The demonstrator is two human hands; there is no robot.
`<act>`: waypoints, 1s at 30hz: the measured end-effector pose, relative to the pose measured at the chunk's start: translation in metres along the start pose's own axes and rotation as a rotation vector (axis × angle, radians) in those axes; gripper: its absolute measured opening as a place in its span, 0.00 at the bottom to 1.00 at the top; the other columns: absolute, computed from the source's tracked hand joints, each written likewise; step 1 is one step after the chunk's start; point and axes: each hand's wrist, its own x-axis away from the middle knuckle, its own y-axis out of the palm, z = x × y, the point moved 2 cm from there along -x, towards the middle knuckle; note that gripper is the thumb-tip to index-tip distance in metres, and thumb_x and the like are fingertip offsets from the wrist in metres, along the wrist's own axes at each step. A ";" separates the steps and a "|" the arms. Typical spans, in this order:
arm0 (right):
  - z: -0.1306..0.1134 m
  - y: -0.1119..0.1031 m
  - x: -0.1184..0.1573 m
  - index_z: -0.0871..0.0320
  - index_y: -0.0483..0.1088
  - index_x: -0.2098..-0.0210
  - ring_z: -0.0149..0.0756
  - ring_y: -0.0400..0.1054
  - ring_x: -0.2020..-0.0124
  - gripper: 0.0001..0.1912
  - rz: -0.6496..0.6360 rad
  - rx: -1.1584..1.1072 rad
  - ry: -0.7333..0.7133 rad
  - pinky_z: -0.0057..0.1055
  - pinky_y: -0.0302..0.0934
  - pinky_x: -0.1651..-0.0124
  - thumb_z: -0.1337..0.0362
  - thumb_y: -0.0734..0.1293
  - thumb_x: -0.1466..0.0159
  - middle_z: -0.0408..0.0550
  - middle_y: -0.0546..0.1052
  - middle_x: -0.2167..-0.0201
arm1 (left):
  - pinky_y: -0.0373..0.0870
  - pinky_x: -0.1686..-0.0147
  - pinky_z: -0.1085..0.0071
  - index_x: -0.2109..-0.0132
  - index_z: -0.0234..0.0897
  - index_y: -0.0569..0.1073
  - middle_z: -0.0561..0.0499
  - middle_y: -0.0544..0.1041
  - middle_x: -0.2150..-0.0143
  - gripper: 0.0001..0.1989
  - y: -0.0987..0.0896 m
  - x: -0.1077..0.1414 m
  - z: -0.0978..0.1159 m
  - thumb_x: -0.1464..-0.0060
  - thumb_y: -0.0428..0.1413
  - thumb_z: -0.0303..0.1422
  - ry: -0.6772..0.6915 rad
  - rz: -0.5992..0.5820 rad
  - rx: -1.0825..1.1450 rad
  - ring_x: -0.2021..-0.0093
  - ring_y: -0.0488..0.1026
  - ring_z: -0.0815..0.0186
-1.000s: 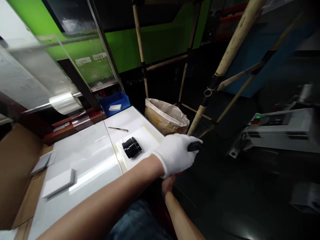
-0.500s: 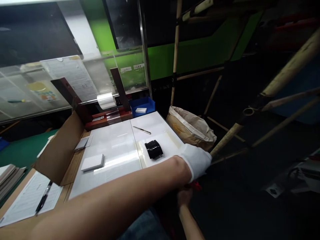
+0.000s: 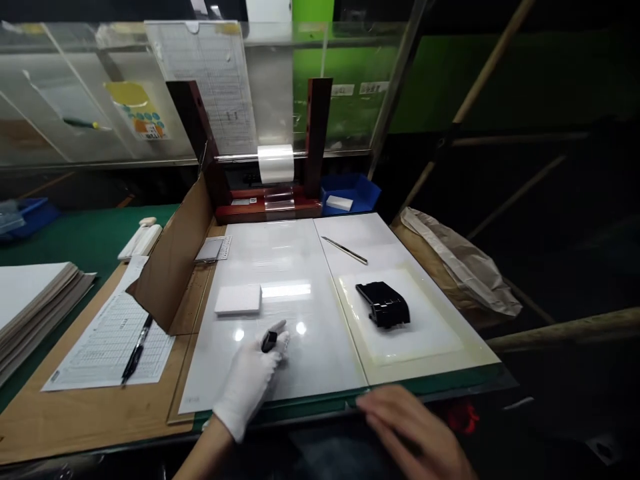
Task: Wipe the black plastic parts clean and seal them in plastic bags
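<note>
On the board (image 3: 300, 373), a pad (image 3: 238, 299) lies left of stacked parts (image 3: 383, 304), with a knife (image 3: 345, 250) beyond and a film roll (image 3: 275, 164) behind.

This is a factory workshop, with everything showing it: a white-topped table (image 3: 285, 373) is standing behind a clear acrylic screen (image 3: 350, 67), a roll of plastic film (image 3: 275, 164) is turning on a red dispenser stand (image 3: 315, 133), a blue parts bin (image 3: 350, 193) is sitting alongside, and a printed log sheet (image 3: 107, 343) is lying nearby, while green machine panels (image 3: 450, 80) are rising behind.
</note>
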 end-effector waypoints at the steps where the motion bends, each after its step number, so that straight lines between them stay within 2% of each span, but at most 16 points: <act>1: -0.005 -0.003 -0.037 0.51 0.77 0.51 0.38 0.77 0.55 0.11 -0.026 0.028 -0.063 0.30 0.75 0.54 0.65 0.65 0.30 0.48 0.81 0.57 | 0.73 0.63 0.67 0.38 0.34 0.71 0.47 0.81 0.64 0.35 -0.011 -0.007 -0.005 0.43 0.56 0.54 -0.012 0.016 0.021 0.65 0.77 0.60; 2: -0.006 -0.002 -0.075 0.52 0.77 0.50 0.38 0.76 0.55 0.11 -0.068 0.078 -0.097 0.32 0.75 0.53 0.65 0.64 0.29 0.48 0.81 0.57 | 0.72 0.66 0.67 0.37 0.36 0.70 0.46 0.81 0.62 0.35 -0.022 -0.013 -0.010 0.44 0.57 0.54 -0.026 0.042 0.040 0.65 0.77 0.61; 4: 0.001 0.014 -0.154 0.55 0.77 0.51 0.36 0.76 0.56 0.11 -0.155 0.266 -0.148 0.32 0.74 0.53 0.65 0.64 0.28 0.48 0.82 0.58 | 0.68 0.73 0.70 0.36 0.42 0.70 0.45 0.81 0.58 0.34 -0.040 -0.021 -0.018 0.45 0.59 0.53 -0.036 0.120 0.072 0.67 0.76 0.61; 6: 0.020 0.042 -0.230 0.55 0.76 0.49 0.36 0.74 0.52 0.11 -0.217 0.368 -0.140 0.35 0.71 0.48 0.66 0.65 0.28 0.48 0.81 0.53 | 0.65 0.79 0.72 0.37 0.45 0.71 0.46 0.82 0.59 0.33 -0.056 -0.024 -0.027 0.47 0.62 0.51 -0.055 0.240 0.117 0.72 0.74 0.64; 8: 0.046 0.076 -0.295 0.57 0.76 0.49 0.41 0.72 0.49 0.12 -0.276 0.461 -0.119 0.41 0.68 0.45 0.66 0.64 0.28 0.50 0.79 0.50 | 0.62 0.82 0.73 0.40 0.46 0.73 0.48 0.82 0.64 0.32 -0.067 -0.021 -0.040 0.50 0.64 0.52 -0.129 0.360 0.187 0.80 0.68 0.68; 11: 0.083 0.120 -0.365 0.61 0.76 0.53 0.44 0.70 0.45 0.09 -0.364 0.566 -0.068 0.47 0.64 0.41 0.65 0.67 0.30 0.53 0.77 0.49 | 0.60 0.86 0.75 0.44 0.40 0.74 0.52 0.78 0.74 0.37 -0.072 -0.013 -0.061 0.56 0.65 0.57 -0.233 0.406 0.359 0.85 0.63 0.71; 14: 0.104 0.142 -0.397 0.61 0.74 0.54 0.43 0.70 0.46 0.12 -0.413 0.606 -0.020 0.49 0.62 0.41 0.59 0.66 0.29 0.52 0.76 0.50 | 0.63 0.86 0.77 0.51 0.37 0.75 0.56 0.72 0.79 0.39 -0.071 -0.005 -0.076 0.63 0.67 0.61 -0.234 0.370 0.546 0.83 0.67 0.69; 16: 0.104 0.142 -0.399 0.61 0.74 0.55 0.42 0.71 0.49 0.12 -0.448 0.592 -0.004 0.47 0.62 0.42 0.59 0.64 0.28 0.52 0.78 0.53 | 0.61 0.87 0.77 0.54 0.38 0.74 0.56 0.70 0.80 0.37 -0.068 -0.003 -0.082 0.59 0.62 0.65 -0.277 0.298 0.699 0.84 0.66 0.69; 18: 0.095 0.135 -0.388 0.60 0.76 0.57 0.41 0.72 0.53 0.11 -0.508 0.548 -0.005 0.42 0.63 0.45 0.61 0.63 0.28 0.51 0.80 0.56 | 0.58 0.90 0.76 0.58 0.39 0.74 0.55 0.69 0.81 0.35 -0.067 -0.004 -0.081 0.53 0.54 0.68 -0.337 0.207 0.795 0.86 0.64 0.69; 20: 0.078 0.124 -0.364 0.57 0.77 0.59 0.40 0.73 0.56 0.11 -0.579 0.495 -0.017 0.37 0.64 0.50 0.62 0.63 0.28 0.49 0.81 0.58 | 0.61 0.89 0.73 0.62 0.40 0.72 0.55 0.71 0.81 0.33 -0.068 -0.007 -0.074 0.52 0.53 0.67 -0.353 0.168 0.716 0.87 0.65 0.67; 23: 0.048 0.108 -0.309 0.56 0.77 0.60 0.38 0.73 0.59 0.10 -0.653 0.437 -0.035 0.34 0.64 0.55 0.63 0.64 0.29 0.47 0.81 0.60 | 0.70 0.79 0.72 0.66 0.40 0.69 0.54 0.74 0.77 0.30 -0.073 -0.010 -0.047 0.52 0.57 0.64 -0.248 0.206 0.401 0.79 0.71 0.65; 26: 0.021 0.096 -0.241 0.58 0.75 0.60 0.35 0.72 0.63 0.10 -0.651 0.412 -0.039 0.31 0.64 0.60 0.65 0.62 0.27 0.48 0.79 0.61 | 0.67 0.76 0.76 0.68 0.39 0.71 0.55 0.72 0.74 0.26 -0.075 -0.006 -0.011 0.50 0.60 0.59 -0.078 0.236 0.165 0.73 0.69 0.67; 30: -0.009 0.088 -0.152 0.58 0.72 0.62 0.33 0.69 0.66 0.09 -0.662 0.371 -0.058 0.29 0.61 0.63 0.70 0.62 0.28 0.46 0.76 0.65 | 0.63 0.74 0.76 0.68 0.38 0.75 0.54 0.71 0.72 0.21 -0.063 -0.002 0.025 0.49 0.62 0.53 0.088 0.216 0.096 0.71 0.65 0.68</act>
